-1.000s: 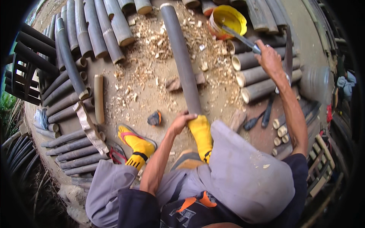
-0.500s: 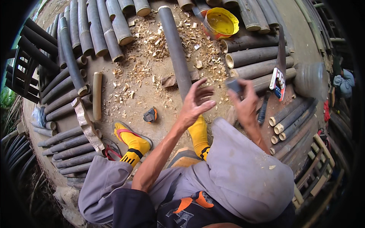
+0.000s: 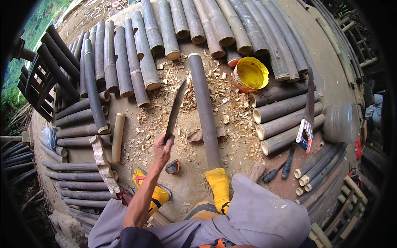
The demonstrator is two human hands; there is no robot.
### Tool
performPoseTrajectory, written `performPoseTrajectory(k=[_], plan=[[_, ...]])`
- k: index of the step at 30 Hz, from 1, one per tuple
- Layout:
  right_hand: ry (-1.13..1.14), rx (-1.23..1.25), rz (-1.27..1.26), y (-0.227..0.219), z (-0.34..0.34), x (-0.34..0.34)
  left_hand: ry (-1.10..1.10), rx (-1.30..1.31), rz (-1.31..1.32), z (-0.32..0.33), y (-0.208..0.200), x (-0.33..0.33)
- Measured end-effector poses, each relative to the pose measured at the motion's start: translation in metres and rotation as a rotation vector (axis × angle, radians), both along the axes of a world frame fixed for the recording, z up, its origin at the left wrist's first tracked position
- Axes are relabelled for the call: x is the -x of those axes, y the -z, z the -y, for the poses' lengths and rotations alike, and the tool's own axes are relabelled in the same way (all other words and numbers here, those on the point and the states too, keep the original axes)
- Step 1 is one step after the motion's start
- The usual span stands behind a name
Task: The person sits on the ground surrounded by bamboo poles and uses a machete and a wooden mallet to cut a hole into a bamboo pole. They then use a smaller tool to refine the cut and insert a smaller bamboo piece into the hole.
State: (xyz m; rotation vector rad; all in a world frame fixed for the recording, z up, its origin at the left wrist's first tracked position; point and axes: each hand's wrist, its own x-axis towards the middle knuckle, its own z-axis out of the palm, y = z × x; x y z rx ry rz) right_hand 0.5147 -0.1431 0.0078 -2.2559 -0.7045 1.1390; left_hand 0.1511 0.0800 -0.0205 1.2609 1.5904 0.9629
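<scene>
Nearby, a yellow-socked foot (image 3: 218,186) meets one dark bamboo pole (image 3: 203,105); left hand (image 3: 163,150) grips a machete (image 3: 175,110), right hand out of view; the pole spans a block (image 3: 197,135) toward the ground's (image 3: 188,186) far edge, side apparently not yet cut, though chips (image 3: 173,68) suggest other cutting is done

txt/nos./signs: none legible | saw hdl (image 3: 302,133): red/blue/wht, any mkgs too sm. to read

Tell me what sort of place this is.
Probably a bamboo-working yard or rough workshop: cut bamboo poles lie in rows on the ground, pale wood chips are scattered between them, and the left hand holds a long-bladed knife.
</scene>
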Motion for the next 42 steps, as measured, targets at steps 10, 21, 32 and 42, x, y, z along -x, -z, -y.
performPoseTrajectory(k=[10,21,32,42], plan=[[-0.329,-0.181,0.058,-0.032,-0.094,0.014,0.573,0.105,-0.444,-0.052,-0.026,0.052],[-0.791,-0.318,0.052,-0.036,-0.224,0.035,0.821,0.153,-0.645,-0.089,-0.037,0.047],[-0.86,-0.299,0.066,-0.027,-0.222,0.03,0.906,0.156,-0.696,-0.096,-0.029,0.051],[-0.882,-0.289,0.081,-0.025,-0.225,0.026,0.915,0.122,-0.698,-0.1,-0.03,0.05]])
